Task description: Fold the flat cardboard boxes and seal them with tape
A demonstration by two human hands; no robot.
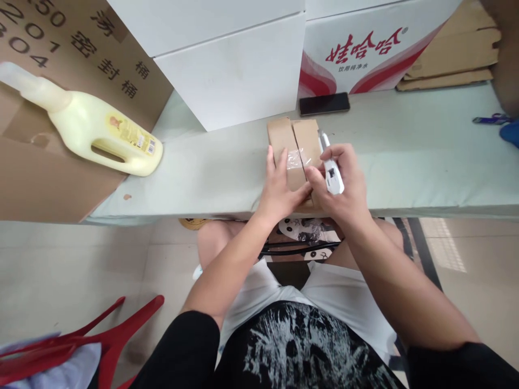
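At the far left stands a large brown cardboard carton (24, 140) printed with dark Chinese characters and numbers. Below it, on the floor side, is a red plastic chair (111, 337) with pale cloth on it. In front of the carton is a pale yellow bottle (83, 127) with a moulded handle and a yellow label. The bench (214, 173), covered in light green cloth, runs across the view, and a plain white carton (235, 70) stands at its back.

Near the middle of the bench's front edge sits a small cardboard box (279, 132), clear tape (295, 159) across its top seam. The left hand (281, 189) lies on it with fingers spread over the top and thumb toward the near edge. The right hand (344, 178) grips a white utility knife (333, 178), its tip pointing away from the person at the box's right side; whether the blade touches the cardboard cannot be told.

Just behind the box lies a black smartphone (324, 104), beside a white carton with red Chinese lettering (365, 54). Further right are flattened cardboard pieces (450, 54), and at the right edge a blue object (511, 133), partly cut off.
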